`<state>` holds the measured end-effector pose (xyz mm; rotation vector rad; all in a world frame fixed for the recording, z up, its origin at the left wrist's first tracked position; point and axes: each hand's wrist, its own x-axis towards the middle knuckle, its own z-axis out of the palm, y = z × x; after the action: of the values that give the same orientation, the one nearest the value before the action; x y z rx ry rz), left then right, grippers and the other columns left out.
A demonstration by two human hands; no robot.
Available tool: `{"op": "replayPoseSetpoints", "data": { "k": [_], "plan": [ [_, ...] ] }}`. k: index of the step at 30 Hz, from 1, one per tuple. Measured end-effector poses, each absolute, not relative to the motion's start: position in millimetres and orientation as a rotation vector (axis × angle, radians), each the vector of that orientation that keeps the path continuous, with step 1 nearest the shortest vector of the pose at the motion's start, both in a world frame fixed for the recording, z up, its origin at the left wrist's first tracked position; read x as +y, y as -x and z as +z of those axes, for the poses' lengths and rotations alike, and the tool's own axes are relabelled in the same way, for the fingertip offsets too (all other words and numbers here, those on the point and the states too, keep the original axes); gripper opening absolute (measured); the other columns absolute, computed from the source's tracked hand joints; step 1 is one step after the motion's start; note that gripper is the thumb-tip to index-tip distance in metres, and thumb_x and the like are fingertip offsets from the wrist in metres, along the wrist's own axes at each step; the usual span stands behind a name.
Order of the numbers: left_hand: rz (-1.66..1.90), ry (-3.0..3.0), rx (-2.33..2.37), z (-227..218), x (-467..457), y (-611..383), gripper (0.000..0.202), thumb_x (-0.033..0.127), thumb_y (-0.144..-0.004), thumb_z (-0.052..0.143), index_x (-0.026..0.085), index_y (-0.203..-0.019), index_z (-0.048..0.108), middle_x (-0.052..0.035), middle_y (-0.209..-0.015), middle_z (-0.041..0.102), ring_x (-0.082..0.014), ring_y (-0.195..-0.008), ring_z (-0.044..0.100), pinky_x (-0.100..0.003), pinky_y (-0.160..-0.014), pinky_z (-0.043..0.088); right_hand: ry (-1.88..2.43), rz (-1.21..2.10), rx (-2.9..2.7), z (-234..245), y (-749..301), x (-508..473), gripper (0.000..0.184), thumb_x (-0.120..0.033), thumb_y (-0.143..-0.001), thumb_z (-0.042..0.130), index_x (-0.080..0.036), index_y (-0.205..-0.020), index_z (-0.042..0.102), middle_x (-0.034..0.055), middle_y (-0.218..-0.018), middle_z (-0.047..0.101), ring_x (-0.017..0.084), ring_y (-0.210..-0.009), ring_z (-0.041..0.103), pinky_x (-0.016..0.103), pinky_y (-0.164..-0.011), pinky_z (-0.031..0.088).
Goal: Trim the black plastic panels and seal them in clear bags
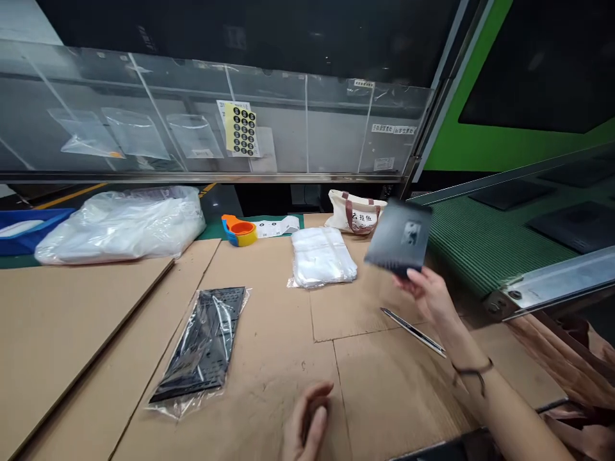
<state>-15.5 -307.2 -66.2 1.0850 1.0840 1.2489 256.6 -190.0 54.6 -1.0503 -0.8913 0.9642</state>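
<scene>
tan cardboard sheets (269, 358) cover your bench. your right hand (427, 294) grips a flat dark grey card (398, 235) in the air above a slim metal strip (413, 331); your left hand (307, 422), well apart, lies loosely curled near a black panel in a clear plastic bag (202, 342).

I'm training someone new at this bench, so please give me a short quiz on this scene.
1. What does the right hand hold up?
2. True or false: the left hand grips the black item in clear plastic.
3. Which is nearer the right hand: the stack of white plastic bags or the orange-and-blue tape dispenser?

Key: 1. A dark flat panel. 2. False. 3. The stack of white plastic bags.
</scene>
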Motion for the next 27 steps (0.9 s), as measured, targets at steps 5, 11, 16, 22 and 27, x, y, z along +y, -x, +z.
{"op": "replayPoseSetpoints", "data": {
  "k": [5, 11, 16, 22, 27],
  "plan": [
    [1.125, -0.387, 0.669, -35.3, -284.3, -1.1, 0.054, 0.057, -0.077, 0.069, 0.02, -0.116, 0.065, -0.0133, -0.125, 0.064, -0.0289, -0.112, 0.061, -0.041, -0.093, 0.05, 1.242, 1.431, -1.474, 22.8, -231.8, -278.2, 0.042, -0.054, -0.079, 0.066, -0.013, -0.075, 0.071, 0.0092, -0.066, 0.073, 0.02, -0.059, 0.068, 0.03, -0.058, 0.056],
    [1.142, -0.063, 0.744, -31.4, -276.1, -23.5, 0.032, 0.037, -0.083, 0.07, 0.014, -0.105, 0.068, -0.012, -0.109, 0.071, -0.0226, -0.096, 0.067, -0.032, -0.085, 0.054, 1.301, 1.548, -2.064, 36.7, -251.0, -309.2, 0.06, -0.071, -0.068, 0.066, -0.024, -0.105, 0.075, 0.0107, -0.104, 0.075, 0.03, -0.099, 0.068, 0.041, -0.088, 0.053],
    [1.047, -0.049, 0.433, -72.4, -271.4, -22.0, 0.029, 0.046, -0.082, 0.069, 0.018, -0.091, 0.068, 0.0029, -0.058, 0.059, -0.0035, -0.033, 0.038, -0.015, -0.032, 0.027, 1.889, 0.779, -1.726, 1.8, -303.8, -255.5, 0.063, -0.073, -0.073, 0.054, -0.022, -0.108, 0.069, 0.0166, -0.116, 0.069, 0.034, -0.105, 0.064, 0.053, -0.094, 0.048],
    [1.085, -0.104, 0.352, -97.6, -267.5, -23.8, 0.032, 0.046, -0.078, 0.07, 0.022, -0.098, 0.066, 0.0065, -0.061, 0.055, 0.0006, -0.025, 0.018, -0.016, -0.026, 0.01, 1.989, 0.677, -1.746, -29.9, -314.4, -226.2, 0.05, -0.073, -0.068, 0.053, -0.023, -0.07, 0.056, 0.0024, -0.059, 0.058, 0.021, -0.054, 0.056, 0.034, -0.054, 0.047],
    [1.109, -0.13, 0.355, -91.7, -276.1, -26.0, 0.034, 0.047, -0.082, 0.066, 0.019, -0.1, 0.062, 0.0043, -0.073, 0.056, 0.0025, -0.029, 0.019, -0.016, -0.027, 0.011, 1.571, 1.045, -1.702, 24.1, -260.0, -246.4, 0.055, -0.069, -0.081, 0.049, -0.019, -0.093, 0.068, -0.0005, -0.057, 0.054, 0.015, -0.05, 0.052, 0.027, -0.047, 0.044]
  ]
}}
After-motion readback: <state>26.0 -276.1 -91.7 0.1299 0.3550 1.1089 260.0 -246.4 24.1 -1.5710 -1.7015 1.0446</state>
